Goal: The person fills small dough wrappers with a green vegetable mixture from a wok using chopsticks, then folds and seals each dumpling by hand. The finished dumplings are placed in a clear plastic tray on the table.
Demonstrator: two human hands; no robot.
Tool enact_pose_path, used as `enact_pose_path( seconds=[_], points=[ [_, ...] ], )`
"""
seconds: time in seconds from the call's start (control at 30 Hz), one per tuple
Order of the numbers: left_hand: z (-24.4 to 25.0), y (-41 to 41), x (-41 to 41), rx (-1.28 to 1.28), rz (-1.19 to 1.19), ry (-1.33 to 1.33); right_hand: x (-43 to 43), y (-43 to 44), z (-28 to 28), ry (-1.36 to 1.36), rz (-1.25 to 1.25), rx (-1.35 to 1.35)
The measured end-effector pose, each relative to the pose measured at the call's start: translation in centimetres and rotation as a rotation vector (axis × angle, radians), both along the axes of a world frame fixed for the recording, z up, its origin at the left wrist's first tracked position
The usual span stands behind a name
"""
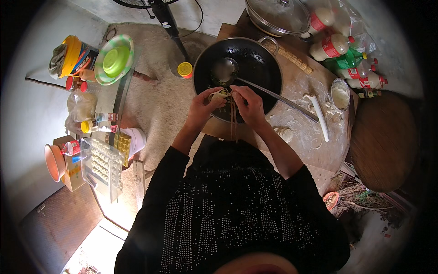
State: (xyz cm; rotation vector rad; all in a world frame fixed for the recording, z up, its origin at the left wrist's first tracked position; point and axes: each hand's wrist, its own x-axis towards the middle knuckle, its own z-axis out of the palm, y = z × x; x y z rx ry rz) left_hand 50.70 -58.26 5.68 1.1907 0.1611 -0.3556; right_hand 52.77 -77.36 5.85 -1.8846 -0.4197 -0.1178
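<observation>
Over the near rim of a large black wok (260, 63), my left hand (204, 106) holds a dough wrapper (215, 96) with green filling in it. My right hand (249, 104) is at the wrapper's right edge and also holds a pair of chopsticks (233, 120), which point down towards my body. A metal ladle (280, 97) lies in the wok beside some green filling, its long handle reaching out over the right rim. On the floured board to the right are a white rolling pin (320, 118), small dough pieces and a short stack of round wrappers (284, 134).
A bowl of flour (340, 94) stands at the board's right, near filled plastic bottles (330, 47). Behind the wok is a lidded pan (279, 17). At left, rows of dumplings (102, 161) lie on a tray beside a green basin (114, 60). A standing fan (171, 27) is at the back.
</observation>
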Motion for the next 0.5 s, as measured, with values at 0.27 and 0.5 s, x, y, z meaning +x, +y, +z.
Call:
enact_pose_path(
  seconds=[0.27,0.5],
  points=[
    [-0.57,-0.17,0.19,-0.01,0.008,-0.051,-0.07,0.15,-0.26,-0.066,0.064,-0.027],
    [-0.46,0.18,0.02,0.051,-0.05,-0.054,0.57,-0.03,-0.23,0.14,0.085,0.082]
  ],
)
